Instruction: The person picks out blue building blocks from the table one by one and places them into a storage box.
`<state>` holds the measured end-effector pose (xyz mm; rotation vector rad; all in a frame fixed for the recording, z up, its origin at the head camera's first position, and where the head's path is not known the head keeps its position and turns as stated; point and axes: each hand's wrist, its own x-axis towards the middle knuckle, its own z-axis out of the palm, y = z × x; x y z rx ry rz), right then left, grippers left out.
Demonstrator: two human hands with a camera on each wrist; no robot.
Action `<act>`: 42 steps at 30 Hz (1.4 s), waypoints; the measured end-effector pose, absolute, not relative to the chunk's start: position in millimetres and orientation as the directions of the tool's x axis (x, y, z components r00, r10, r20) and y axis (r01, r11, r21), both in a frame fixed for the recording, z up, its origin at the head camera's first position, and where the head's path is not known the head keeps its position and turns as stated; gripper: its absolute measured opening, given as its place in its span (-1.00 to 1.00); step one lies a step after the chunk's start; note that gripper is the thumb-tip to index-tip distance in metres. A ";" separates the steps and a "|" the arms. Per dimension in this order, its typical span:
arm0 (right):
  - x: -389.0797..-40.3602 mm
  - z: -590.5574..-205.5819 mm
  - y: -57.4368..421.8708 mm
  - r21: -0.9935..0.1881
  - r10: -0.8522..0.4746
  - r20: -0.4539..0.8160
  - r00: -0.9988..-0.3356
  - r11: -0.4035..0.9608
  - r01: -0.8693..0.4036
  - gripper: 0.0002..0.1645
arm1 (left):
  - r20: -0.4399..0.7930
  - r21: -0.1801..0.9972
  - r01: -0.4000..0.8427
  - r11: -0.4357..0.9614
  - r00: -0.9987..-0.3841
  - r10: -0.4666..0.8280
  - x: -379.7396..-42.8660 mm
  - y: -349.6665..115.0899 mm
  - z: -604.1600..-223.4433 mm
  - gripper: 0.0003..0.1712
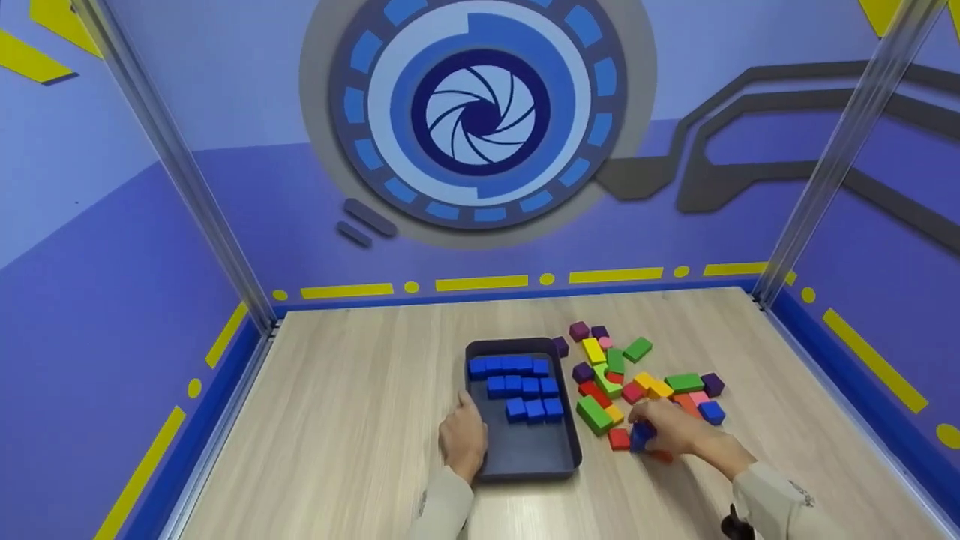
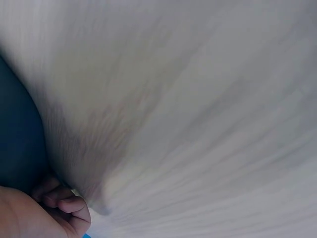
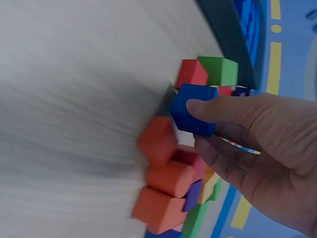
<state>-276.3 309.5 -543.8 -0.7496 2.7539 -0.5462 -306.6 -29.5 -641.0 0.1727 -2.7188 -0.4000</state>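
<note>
A dark grey rectangular tray (image 1: 525, 452) lies on the table with blue cubes (image 1: 513, 386) set in three rows inside it. My left hand (image 1: 462, 437) holds the tray's left wall; in the left wrist view its curled fingers (image 2: 74, 208) are against the tray's outer side. My right hand (image 1: 671, 427) is over the near side of a heap of coloured blocks, right of the tray. Between thumb and fingers it pinches a blue block (image 3: 190, 124), seen close in the right wrist view. An orange-red block (image 3: 158, 141) lies just beside the pinched one.
Loose blocks right of the tray include a green block (image 1: 594, 415), a yellow block (image 1: 593, 351), a red block (image 1: 619, 439) and a purple cube (image 1: 712, 384). Another blue block (image 1: 712, 412) lies at the heap's right edge. Printed panels (image 1: 247, 225) enclose the wooden table (image 1: 360, 390).
</note>
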 end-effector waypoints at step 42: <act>-275.8 -573.6 214.2 -0.549 -0.410 0.282 -0.867 0.672 -0.496 -0.49 | 0.466 0.224 -0.100 0.970 -0.863 -0.196 -302.0 -29.8 -622.9 -0.71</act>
